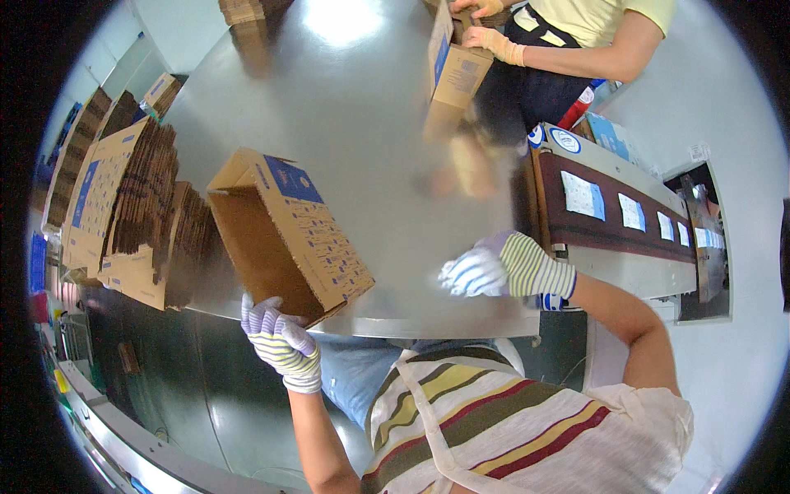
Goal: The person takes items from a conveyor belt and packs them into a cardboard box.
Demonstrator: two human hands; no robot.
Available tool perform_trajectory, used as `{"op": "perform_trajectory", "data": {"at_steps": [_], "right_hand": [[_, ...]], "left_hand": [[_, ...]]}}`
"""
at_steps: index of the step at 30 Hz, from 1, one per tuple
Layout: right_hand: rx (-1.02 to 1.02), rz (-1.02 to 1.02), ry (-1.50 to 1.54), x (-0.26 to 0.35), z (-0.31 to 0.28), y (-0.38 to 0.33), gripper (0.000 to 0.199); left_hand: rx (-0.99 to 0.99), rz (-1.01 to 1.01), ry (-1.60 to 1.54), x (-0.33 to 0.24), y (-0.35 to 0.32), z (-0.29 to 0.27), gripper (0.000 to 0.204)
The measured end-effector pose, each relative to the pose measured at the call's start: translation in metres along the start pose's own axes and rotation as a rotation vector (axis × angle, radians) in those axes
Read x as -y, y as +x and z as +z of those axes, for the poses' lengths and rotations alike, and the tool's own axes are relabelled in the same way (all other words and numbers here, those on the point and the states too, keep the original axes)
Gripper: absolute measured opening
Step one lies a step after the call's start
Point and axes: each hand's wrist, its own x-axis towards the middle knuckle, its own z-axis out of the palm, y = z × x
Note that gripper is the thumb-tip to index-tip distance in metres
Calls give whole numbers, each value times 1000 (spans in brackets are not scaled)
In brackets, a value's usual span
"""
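Observation:
An open cardboard box [317, 239] with blue print rests tilted on the metal table, its open side facing left and toward me. My left hand [282, 339], in a striped glove, is closed on the box's near edge, with the fingers partly at the rim. To the right, above the table's near edge, my right hand [527, 265], gloved alike, is closed around a bunch of white-and-blue packets [473, 273]. The packets look slightly blurred, and I cannot tell how they are layered. A gap of table lies between this hand and the box.
Stacks of flattened cardboard boxes [123, 198] stand at the left of the metal table [370, 173]. A conveyor belt [613, 235] on the right carries several white-and-blue packets. Across the table, a co-worker's gloved hands [494, 43] handle another cardboard box [461, 74].

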Motion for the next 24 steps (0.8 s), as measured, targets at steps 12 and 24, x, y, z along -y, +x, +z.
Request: {"op": "perform_trajectory", "data": {"at_steps": [12, 24], "right_hand": [[-698, -473, 476, 22, 11, 66, 52], [-317, -644, 105, 98, 2, 142, 46]], "left_hand": [[240, 258, 29, -27, 24, 11, 15], [167, 249, 122, -33, -3, -6, 14]]}}
